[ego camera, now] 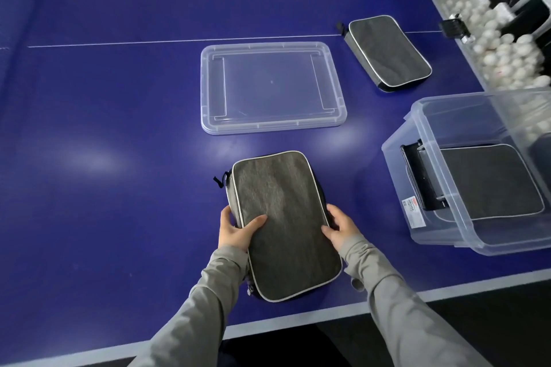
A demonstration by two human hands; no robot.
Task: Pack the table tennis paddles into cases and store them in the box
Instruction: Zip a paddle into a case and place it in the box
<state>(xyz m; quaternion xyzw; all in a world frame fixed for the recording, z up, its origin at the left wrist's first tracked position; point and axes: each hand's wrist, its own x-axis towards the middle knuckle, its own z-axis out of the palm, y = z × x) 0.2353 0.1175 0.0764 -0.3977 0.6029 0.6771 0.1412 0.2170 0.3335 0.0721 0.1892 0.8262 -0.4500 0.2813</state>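
Clear storage box (447,235) running off right edge; label (413,211) too small to read; cases' contents staying hidden.

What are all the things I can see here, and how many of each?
paddle cases: 3, dark grey with white piping; one at the near table edge, one far right on the table, one inside the box
storage box: 1, clear plastic, right side of the table, open
box lid: 1, clear plastic, flat on the table's middle
table tennis table: 1, blue with white lines
table tennis balls: many, white, piled beyond the table's right edge
left hand: 1, grips the near case's left side
right hand: 1, fingers grip the near case's right side
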